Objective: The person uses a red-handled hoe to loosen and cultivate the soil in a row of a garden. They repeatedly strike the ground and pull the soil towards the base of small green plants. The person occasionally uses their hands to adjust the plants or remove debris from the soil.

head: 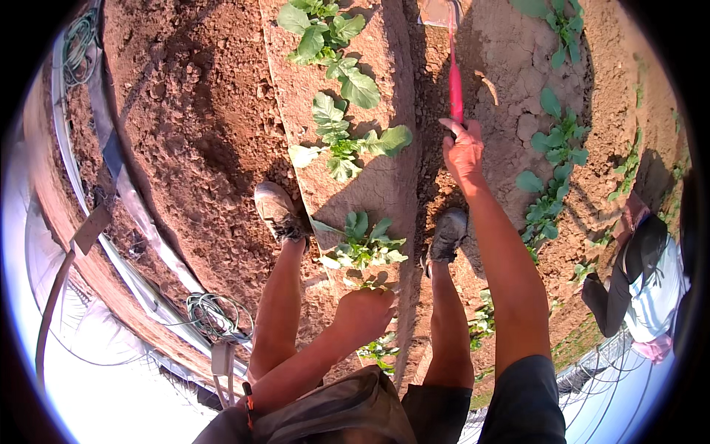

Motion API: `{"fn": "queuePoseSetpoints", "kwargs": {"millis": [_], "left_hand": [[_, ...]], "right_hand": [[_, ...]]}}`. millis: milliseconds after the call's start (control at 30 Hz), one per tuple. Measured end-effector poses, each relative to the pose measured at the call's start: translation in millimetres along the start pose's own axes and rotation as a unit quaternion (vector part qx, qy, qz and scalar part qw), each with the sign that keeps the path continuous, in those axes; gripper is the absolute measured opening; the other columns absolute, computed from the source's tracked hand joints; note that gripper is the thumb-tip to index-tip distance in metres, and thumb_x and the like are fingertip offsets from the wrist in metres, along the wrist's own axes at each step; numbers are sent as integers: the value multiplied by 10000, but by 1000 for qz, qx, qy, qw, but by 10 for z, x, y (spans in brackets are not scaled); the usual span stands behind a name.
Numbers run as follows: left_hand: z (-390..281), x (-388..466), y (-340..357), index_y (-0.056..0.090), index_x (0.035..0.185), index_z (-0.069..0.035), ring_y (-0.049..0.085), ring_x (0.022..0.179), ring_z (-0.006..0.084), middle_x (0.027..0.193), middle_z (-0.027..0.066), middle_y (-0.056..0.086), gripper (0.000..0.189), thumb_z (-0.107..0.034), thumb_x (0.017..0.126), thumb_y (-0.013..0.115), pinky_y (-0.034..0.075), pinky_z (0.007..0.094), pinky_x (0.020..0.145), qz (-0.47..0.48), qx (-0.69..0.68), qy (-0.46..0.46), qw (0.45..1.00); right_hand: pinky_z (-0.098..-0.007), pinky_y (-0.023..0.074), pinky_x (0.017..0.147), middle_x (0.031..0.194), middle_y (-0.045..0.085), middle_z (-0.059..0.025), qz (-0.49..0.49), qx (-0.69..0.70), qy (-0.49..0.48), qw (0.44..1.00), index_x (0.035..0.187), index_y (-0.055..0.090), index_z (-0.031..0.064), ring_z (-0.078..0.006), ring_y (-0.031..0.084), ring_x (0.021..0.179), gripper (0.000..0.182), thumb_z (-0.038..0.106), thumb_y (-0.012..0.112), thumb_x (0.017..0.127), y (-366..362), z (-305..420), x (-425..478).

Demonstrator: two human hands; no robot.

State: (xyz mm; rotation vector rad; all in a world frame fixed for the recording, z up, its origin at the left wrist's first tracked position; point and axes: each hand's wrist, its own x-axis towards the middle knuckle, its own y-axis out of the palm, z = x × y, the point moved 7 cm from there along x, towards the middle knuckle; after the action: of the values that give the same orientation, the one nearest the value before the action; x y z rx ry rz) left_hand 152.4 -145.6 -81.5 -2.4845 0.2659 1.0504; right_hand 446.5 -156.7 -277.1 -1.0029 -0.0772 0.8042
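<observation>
My right hand (463, 150) grips the red handle of a hand tool (455, 91), whose thin neck reaches up to a flat metal blade (438, 12) at the top edge, lying at the soil of the furrow. My left hand (366, 311) is closed above the raised bed between my legs, over a small leafy plant; its fingertips are turned away, so whether it holds anything is hidden. Ahead of it on the bed grow leafy green seedlings (363, 244), with another plant (344, 144) and a larger clump (321, 33) farther up.
My shoes (277, 211) (447, 236) straddle the bed. Another row of plants (554, 161) grows at the right. A crouching person (643, 277) is at the far right. Coils of green cord (216, 316) lie by plastic sheeting at the left.
</observation>
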Motion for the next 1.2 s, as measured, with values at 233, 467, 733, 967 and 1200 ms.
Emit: {"fn": "queuePoseSetpoints", "kwargs": {"millis": [233,467,733,967,1200], "left_hand": [[70,13,-3,597,837,-53,647,776,321,797,122,635,187,-231,815,654,527,453,669,-2,10,-5,1000],[81,43,147,621,880,-53,659,800,311,837,126,647,182,-219,808,635,537,449,673,40,57,-21,997],[98,47,227,608,898,-53,645,836,331,845,129,637,202,-237,822,645,520,472,716,52,46,-17,997],[39,105,209,628,906,-43,670,801,309,881,124,649,199,-218,814,653,546,429,672,40,80,-4,996],[32,115,263,631,948,-39,670,806,313,912,120,650,228,-226,820,656,545,430,669,46,83,8,995]], "right_hand": [[-439,505,820,1116,631,-219,96,109,209,967,1537,255,257,-346,640,940,792,29,557,841,-275,204,308],[-503,534,719,940,669,-274,150,27,200,968,1548,161,315,-456,657,812,805,76,519,868,-152,-302,-1876],[-481,520,714,899,663,-281,194,28,239,951,1536,268,230,-462,647,819,782,18,495,818,-522,-403,-3134],[-492,510,770,1065,623,-290,7,74,141,987,1531,271,224,-447,628,918,790,9,531,816,-579,34,-1566],[-487,524,751,1049,627,-264,228,11,286,931,1551,188,292,-420,653,893,855,61,610,844,-50,-419,-2621]]}}
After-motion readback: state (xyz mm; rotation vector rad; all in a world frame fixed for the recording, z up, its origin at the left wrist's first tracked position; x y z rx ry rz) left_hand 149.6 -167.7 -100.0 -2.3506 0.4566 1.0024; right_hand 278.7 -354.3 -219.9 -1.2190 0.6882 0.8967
